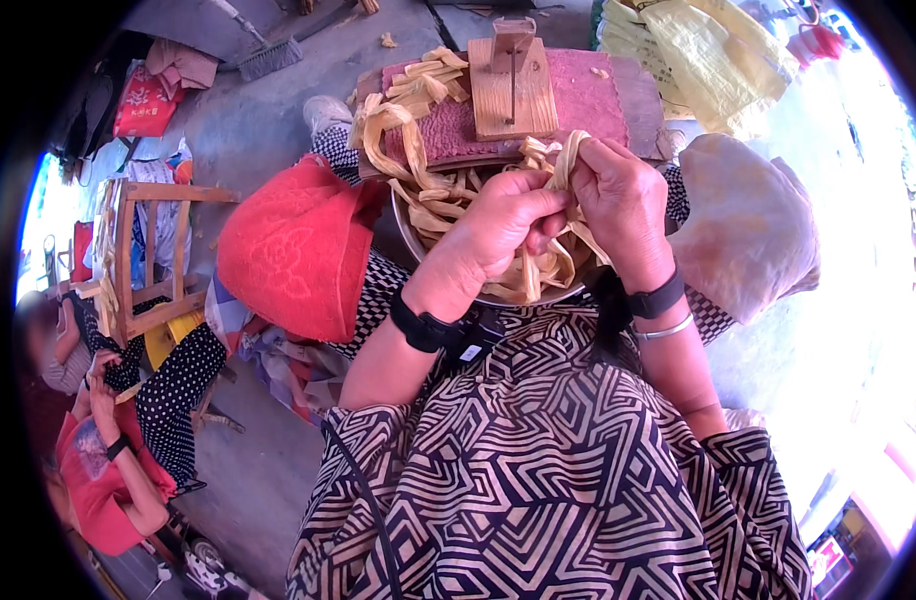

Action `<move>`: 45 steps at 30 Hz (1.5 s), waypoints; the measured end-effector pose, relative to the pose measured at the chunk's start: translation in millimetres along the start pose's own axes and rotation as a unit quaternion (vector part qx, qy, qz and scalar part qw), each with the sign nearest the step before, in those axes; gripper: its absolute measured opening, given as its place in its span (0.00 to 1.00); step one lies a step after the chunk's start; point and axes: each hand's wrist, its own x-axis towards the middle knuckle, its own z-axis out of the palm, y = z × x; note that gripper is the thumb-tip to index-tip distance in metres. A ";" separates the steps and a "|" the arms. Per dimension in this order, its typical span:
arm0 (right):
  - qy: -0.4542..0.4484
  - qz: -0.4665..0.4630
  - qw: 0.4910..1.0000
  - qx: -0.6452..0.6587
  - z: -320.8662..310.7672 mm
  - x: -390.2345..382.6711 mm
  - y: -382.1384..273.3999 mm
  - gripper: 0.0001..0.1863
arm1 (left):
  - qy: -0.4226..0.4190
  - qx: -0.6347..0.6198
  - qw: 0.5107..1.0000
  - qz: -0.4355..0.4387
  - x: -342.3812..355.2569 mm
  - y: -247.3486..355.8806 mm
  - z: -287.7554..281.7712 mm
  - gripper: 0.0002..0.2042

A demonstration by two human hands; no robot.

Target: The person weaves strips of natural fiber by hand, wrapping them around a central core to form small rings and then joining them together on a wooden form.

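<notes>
In front of me both hands are closed on a pale yellow, fibrous flat strip [568, 160], which bends into a loop above my fingers. My left hand [518, 212] pinches it from the left. My right hand [623, 200] grips it from the right, its fingers curled and partly hidden. Below them, a round metal basin [410, 238] between my knees holds several similar strips [448, 205], tangled and curling. Some hang over its far rim from a pink-covered board [608, 100]. On that board stands a wooden block [488, 100] with a thin dark rod and a small upright piece.
Red cloth [298, 250] covers my left knee, a pale cloth [743, 225] my right. At left are a wooden frame [183, 250] and another seated person [118, 470] whose hands are raised. A broom [270, 58] lies far left; a yellowish sack [713, 55] sits far right.
</notes>
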 end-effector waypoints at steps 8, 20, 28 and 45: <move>-0.184 0.220 0.912 0.292 3.8 -19.0 31.7 0.11 | 0.176 0.569 0.675 0.436 8.1 1.1 13.2 0.08; 0.040 0.197 0.884 0.422 15.6 -23.7 22.0 0.06 | 0.206 0.461 0.786 0.356 16.0 -0.9 32.7 0.05; 0.052 0.115 0.949 0.289 11.9 -17.4 36.9 0.11 | 0.079 -0.015 0.997 -0.016 -31.2 -12.9 9.8 0.04; -0.304 -0.128 0.941 0.069 -44.5 28.0 14.1 0.07 | 0.090 0.538 0.806 0.230 -36.1 38.4 12.4 0.02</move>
